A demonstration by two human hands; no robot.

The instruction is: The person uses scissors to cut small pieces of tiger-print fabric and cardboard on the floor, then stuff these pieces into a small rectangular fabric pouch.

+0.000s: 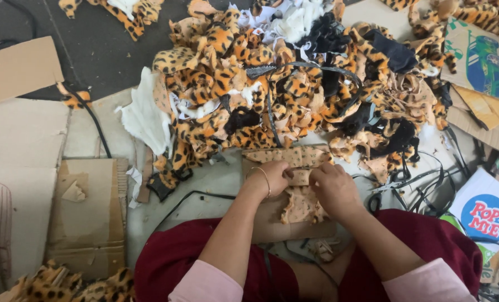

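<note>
Hands together: our left hand (272, 178) and right hand (333, 187) both pinch a tan fabric piece (301, 196) lying on cardboard (260, 221) between them. Leopard scrap pile (283, 84) just beyond. We judge mid-trimming; next needs steady grip.

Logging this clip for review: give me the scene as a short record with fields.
left hand: pinching the tan spotted fabric piece
right hand: gripping the same piece, beside the left
support: cardboard sheet under the piece
behind: heap of leopard-print scraps
floor: black straps, cardboard pieces
</note>
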